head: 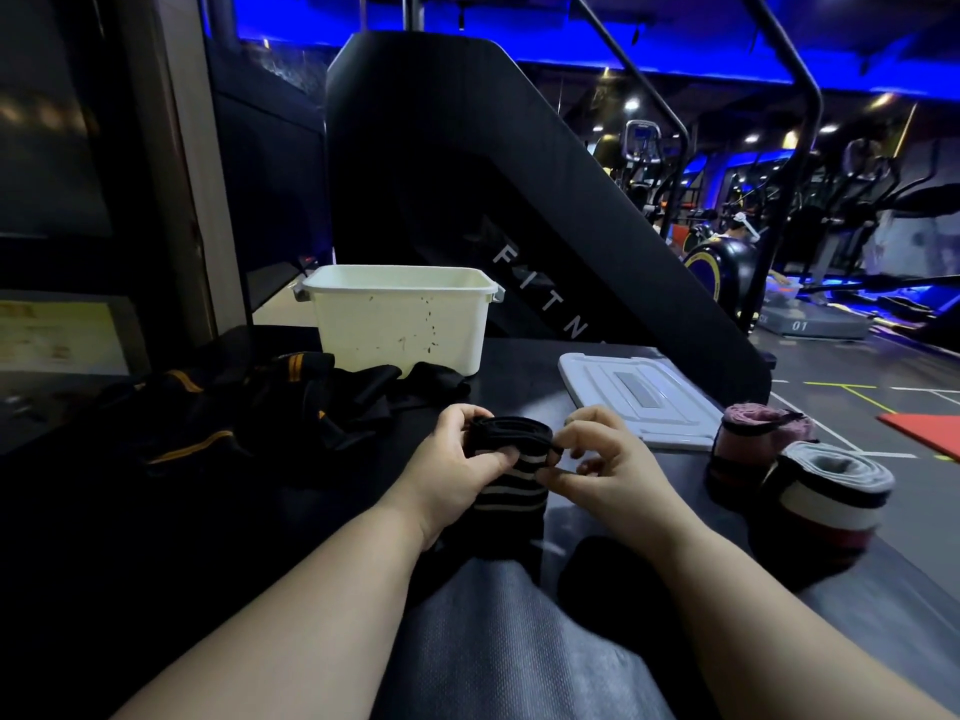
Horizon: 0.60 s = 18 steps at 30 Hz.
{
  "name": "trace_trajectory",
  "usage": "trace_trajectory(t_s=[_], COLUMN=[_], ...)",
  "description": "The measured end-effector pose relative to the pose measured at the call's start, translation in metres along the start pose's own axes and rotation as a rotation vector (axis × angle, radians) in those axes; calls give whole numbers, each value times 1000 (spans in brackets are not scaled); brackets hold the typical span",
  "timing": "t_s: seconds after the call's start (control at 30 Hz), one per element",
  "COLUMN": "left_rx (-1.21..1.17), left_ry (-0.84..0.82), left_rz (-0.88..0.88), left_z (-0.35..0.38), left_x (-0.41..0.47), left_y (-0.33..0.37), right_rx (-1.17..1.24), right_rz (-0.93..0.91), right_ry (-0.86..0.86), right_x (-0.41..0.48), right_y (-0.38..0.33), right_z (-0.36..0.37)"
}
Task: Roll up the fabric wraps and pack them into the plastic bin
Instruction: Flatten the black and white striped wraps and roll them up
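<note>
A black wrap with white stripes [511, 478] is half rolled in front of me, its loose tail running down toward my lap. My left hand [452, 470] grips the left end of the roll. My right hand [602, 467] pinches the right end between thumb and fingers. A white plastic bin [397, 317] stands open farther back on the dark surface; I cannot see inside it. Two rolled wraps sit at the right: a pink one [753, 439] and a grey, white and red one [831, 491].
A pile of unrolled black wraps with yellow stripes [244, 407] lies at the left, in front of the bin. The bin's grey lid [641, 400] lies flat behind my right hand. A large black gym machine [493, 200] rises behind the bin.
</note>
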<state>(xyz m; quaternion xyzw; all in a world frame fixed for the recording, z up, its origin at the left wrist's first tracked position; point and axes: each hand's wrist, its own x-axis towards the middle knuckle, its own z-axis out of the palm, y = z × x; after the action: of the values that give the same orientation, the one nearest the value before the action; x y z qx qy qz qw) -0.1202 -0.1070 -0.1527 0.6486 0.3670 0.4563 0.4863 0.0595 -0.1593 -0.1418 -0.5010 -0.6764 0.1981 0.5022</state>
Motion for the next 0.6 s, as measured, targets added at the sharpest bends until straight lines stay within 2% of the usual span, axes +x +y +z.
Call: trace_trajectory(t_s=[0.1, 0.27, 0.6], left_rx=[32, 27, 10], left_ry=[45, -60, -93], left_rz=[4, 15, 56], left_z=[-1, -4, -4], left_x=[1, 0, -2], left_y=[0, 0, 4], right_rx=[27, 99, 80], right_rz=[-2, 60, 91], right_ry=[-27, -55, 49], right_x=[-2, -4, -3], right_y=[-4, -1, -3], right_z=[4, -1, -4])
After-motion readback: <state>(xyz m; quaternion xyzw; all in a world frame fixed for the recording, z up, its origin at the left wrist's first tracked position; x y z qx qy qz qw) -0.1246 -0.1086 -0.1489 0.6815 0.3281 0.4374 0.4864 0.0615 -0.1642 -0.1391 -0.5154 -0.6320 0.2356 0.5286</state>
